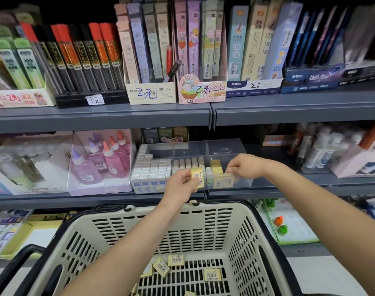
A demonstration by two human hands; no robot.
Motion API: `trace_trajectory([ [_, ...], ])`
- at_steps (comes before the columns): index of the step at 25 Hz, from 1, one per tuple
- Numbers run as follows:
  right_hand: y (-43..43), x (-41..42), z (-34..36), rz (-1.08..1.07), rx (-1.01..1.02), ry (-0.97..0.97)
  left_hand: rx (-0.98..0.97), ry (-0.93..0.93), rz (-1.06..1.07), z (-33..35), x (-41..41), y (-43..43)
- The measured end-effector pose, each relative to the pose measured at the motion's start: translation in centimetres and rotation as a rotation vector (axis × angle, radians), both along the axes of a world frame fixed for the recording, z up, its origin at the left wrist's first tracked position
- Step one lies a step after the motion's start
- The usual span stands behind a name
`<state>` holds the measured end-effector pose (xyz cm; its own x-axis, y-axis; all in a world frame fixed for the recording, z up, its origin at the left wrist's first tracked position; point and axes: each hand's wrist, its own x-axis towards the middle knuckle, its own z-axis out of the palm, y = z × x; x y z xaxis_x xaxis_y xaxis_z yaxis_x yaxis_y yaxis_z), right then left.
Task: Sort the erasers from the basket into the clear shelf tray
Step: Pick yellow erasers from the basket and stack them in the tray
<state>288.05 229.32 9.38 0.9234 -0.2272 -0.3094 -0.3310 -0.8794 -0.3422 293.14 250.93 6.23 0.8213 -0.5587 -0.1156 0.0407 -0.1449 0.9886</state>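
A clear shelf tray [225, 147] stands on the middle shelf, with rows of white erasers [152, 167] on its left and yellow erasers [217, 167] in its right part. My left hand [181, 181] pinches a yellow eraser [197, 178] with a barcode label, held just in front of the tray. My right hand [245, 165] reaches into the tray's right compartment, fingertips on the front yellow erasers [224, 182]. Below stands a beige basket [242, 227] with several yellow erasers [212, 274] loose on its floor.
Pink glue bottles in a clear box [101, 161] stand left of the tray. Boxed goods and bottles [331, 150] stand to its right. The upper shelf [203, 112] carries pencil-lead boxes. The basket's black handles [16, 265] lie folded outward.
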Motion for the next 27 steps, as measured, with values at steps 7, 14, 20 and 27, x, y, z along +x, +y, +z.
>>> trace_trajectory([
  [7, 3.7, -2.0, 0.8, -0.002, 0.064, -0.47, -0.029, 0.023, -0.046, 0.5, -0.6, -0.7],
  [14, 3.6, -3.9, 1.8, -0.053, 0.181, -0.474, 0.044, -0.112, -0.093, 0.2, -1.5, -0.8],
  [20, 0.2, -2.5, 1.4, -0.258, -0.072, -0.472, 0.033, -0.075, -0.023, -0.4, -1.2, 2.9],
  [27, 0.7, -0.2, 0.4, -0.019, -0.126, -0.012, 0.188, -0.033, -0.114, -4.4, -3.4, 8.6],
])
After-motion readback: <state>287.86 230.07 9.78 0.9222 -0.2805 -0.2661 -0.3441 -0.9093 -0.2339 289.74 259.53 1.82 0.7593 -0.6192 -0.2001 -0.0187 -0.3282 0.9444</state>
